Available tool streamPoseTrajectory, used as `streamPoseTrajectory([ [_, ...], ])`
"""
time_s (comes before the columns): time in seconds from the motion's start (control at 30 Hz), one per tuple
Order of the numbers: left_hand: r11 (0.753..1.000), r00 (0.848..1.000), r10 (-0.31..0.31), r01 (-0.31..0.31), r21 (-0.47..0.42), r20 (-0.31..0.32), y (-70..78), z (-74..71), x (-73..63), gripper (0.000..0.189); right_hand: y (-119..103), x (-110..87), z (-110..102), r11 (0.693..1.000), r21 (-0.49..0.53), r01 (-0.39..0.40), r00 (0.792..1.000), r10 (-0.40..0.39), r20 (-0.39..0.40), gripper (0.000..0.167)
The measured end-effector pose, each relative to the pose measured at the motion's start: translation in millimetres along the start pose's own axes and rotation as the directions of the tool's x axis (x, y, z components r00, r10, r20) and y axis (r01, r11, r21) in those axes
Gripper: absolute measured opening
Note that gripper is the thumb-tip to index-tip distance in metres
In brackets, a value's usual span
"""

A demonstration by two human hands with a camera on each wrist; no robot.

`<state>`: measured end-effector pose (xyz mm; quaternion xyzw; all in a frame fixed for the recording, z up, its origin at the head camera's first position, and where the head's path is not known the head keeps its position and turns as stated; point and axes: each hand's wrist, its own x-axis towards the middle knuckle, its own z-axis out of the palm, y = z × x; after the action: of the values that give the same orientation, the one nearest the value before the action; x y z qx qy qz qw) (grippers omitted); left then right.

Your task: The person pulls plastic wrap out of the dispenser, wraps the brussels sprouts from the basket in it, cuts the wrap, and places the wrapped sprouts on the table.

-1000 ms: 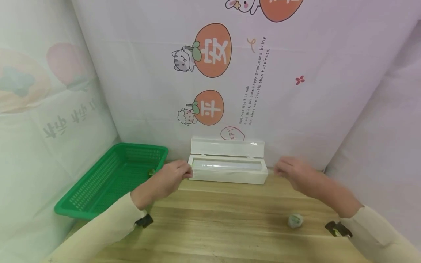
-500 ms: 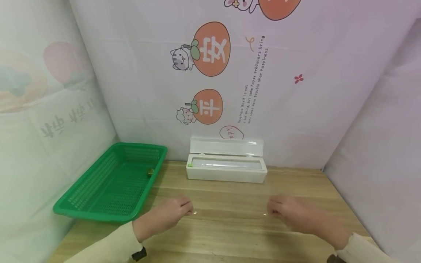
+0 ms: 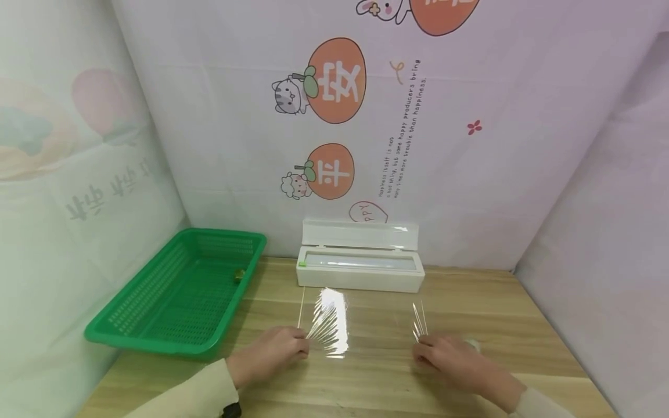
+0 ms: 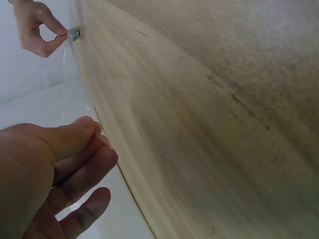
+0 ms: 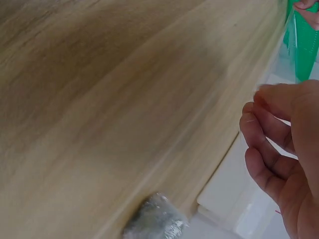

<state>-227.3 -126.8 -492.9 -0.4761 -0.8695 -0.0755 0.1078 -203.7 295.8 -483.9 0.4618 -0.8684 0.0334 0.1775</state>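
1. Evidently, at the left of the head view, the green basket stood on the table, holding a small yellowish thing too tiny to make out.
2. Lower left of centre, the left hand pinched one end of a clear film, thumb and fingertips together.
3. Mid-frame, the film was spread between the hands, its near edge running left to right, creases fanning upward. Above it, the white box also lay lengthwise left to right, front facing the frame's bottom, lid raised behind. Getting film out looked done; letting go was not. Whether it was cut from the box, I could not tell.
4. Lower right of centre, the right hand pinched the film's other end likewise.
5. Just beyond that hand, partly hidden, sat a lump, seemingly already wrapped.
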Motion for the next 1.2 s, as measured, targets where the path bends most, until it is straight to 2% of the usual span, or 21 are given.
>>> streamPoseTrajectory([
  [0.17, 0.997, 0.998, -0.040, 0.043, -0.057, 0.051, -0.4, 9.0, 2.5, 0.020, 0, 2.9, 11, 0.998, -0.031, -0.061, 0.998, 0.062, 0.028, 0.022],
  [0.33, 0.988, 0.989, -0.114, 0.122, -0.097, 0.090, 0.6, 14.9, 8.4, 0.020, -3, 4.9, 15, 0.990, 0.022, -0.140, 0.985, 0.137, 0.108, 0.021],
  [0.43, 0.982, 0.984, -0.151, 0.160, -0.098, 0.090, 1.6, 16.2, 12.0, 0.016, -4, 5.5, 14, 0.977, 0.081, -0.197, 0.972, 0.183, 0.150, 0.021],
  [0.63, 0.973, 0.977, -0.196, 0.205, -0.105, 0.089, 4.3, 14.6, 15.9, 0.015, -5, 4.7, 12, 0.957, 0.109, -0.269, 0.952, 0.246, 0.183, 0.030],
  [0.7, 0.969, 0.975, -0.204, 0.214, -0.126, 0.087, 4.7, 14.1, 15.5, 0.016, -3, 3.4, 11, 0.944, 0.135, -0.301, 0.940, 0.270, 0.208, 0.030],
  [0.83, 0.952, 0.973, -0.216, 0.228, -0.204, 0.077, 3.7, 13.4, 12.6, 0.011, 0, 1.5, 7, 0.897, 0.235, -0.374, 0.917, 0.320, 0.239, 0.025],
  [0.93, 0.935, 0.969, -0.242, 0.248, -0.252, 0.055, 1.2, 13.0, 10.9, 0.008, 2, 3.4, 1, 0.889, 0.255, -0.381, 0.919, 0.332, 0.214, 0.024],
  [1.07, 0.929, 0.963, -0.265, 0.266, -0.258, 0.038, -2.5, 11.4, 11.9, 0.008, 4, 10.5, -5, 0.890, 0.252, -0.380, 0.919, 0.332, 0.212, 0.024],
  [1.2, 0.927, 0.959, -0.277, 0.284, -0.243, 0.063, -3.6, 10.3, 13.3, 0.011, 4, 14.8, -3, 0.888, 0.292, -0.356, 0.930, 0.305, 0.207, 0.021],
])
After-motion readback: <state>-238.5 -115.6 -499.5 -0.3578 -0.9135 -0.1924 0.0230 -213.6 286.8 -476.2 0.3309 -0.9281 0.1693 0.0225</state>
